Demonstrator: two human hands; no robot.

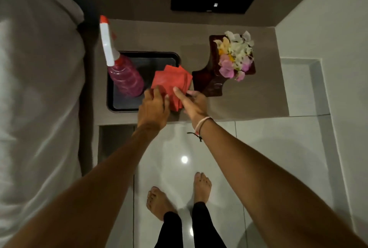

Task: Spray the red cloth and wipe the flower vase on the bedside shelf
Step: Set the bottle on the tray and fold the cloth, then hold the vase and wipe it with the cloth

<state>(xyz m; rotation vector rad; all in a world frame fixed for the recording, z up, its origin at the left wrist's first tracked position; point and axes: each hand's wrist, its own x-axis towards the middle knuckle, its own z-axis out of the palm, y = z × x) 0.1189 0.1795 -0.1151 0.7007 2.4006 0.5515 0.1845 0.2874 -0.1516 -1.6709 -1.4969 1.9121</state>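
Both hands are on the red cloth (170, 80), which lies folded on the bedside shelf (159, 34), its far corner overlapping the near right corner of the dark tray (175, 57). The left hand (153, 106) has its fingers (158, 90) curled onto the cloth's near left edge. The right hand (196, 105) pinches the near right edge, thumb on top and the other fingers tucked beside or under the fold. Whether the cloth is lifted or only pressed I cannot tell.

The spray bottle (123, 76) stands in the tray just left of the cloth, close to touching it, its nozzle tilted away toward the wall. The left hand is the nearer one to it. The flower vase (217, 80) stands just right of the cloth, close beyond the right hand's fingers. Judging from this, the spraying is not yet done, and the likely move is left hand to bottle while the right keeps the cloth.
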